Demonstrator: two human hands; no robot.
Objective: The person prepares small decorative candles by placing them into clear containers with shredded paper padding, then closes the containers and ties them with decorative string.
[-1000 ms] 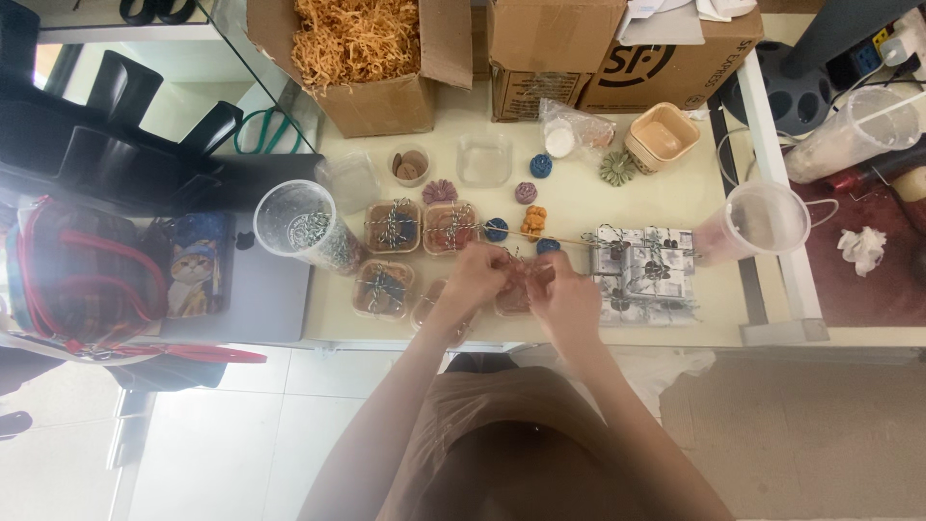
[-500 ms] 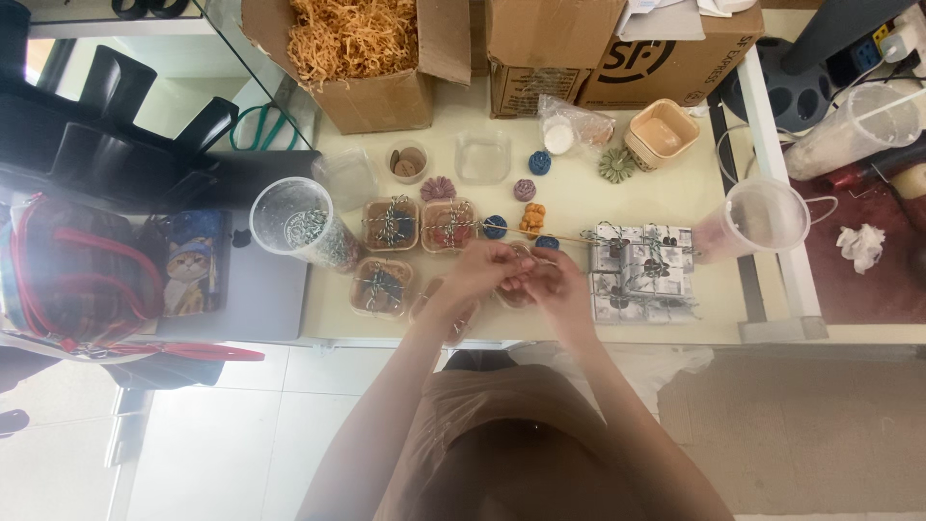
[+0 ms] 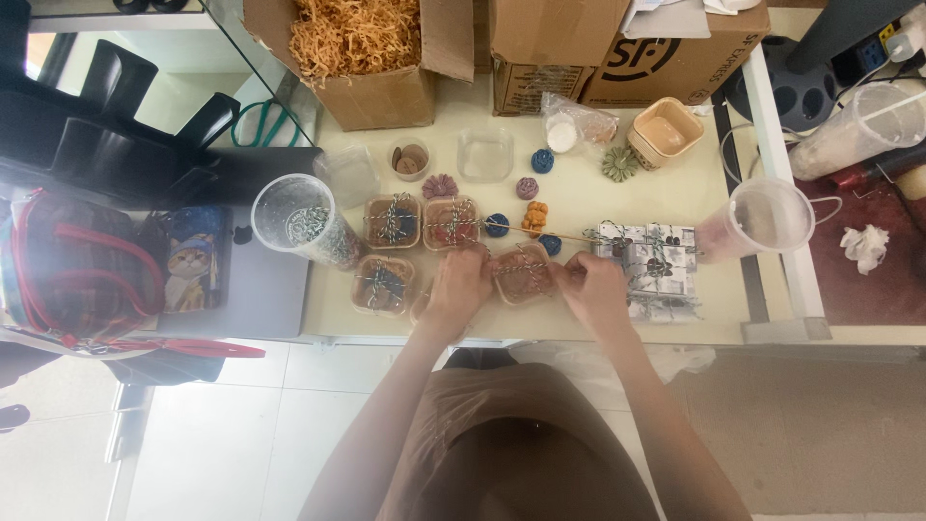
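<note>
Four twine-tied boxes (image 3: 393, 220); two cups (image 3: 292, 214) (clear plastic); three cartons (image 3: 371, 58).

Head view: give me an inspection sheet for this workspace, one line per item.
Surface: cream table, crowded.
Job's things: small box between both hands, twine across it; three tied boxes to the left of it.
Clutter: tub of beads, small coloured flowers, patterned box, cartons.
Grippers: left hand and right hand at the box, fingers pinching twine.
Cables: white cable at the right edge.
Surroundings: bag, chairs, tiled floor.
</note>
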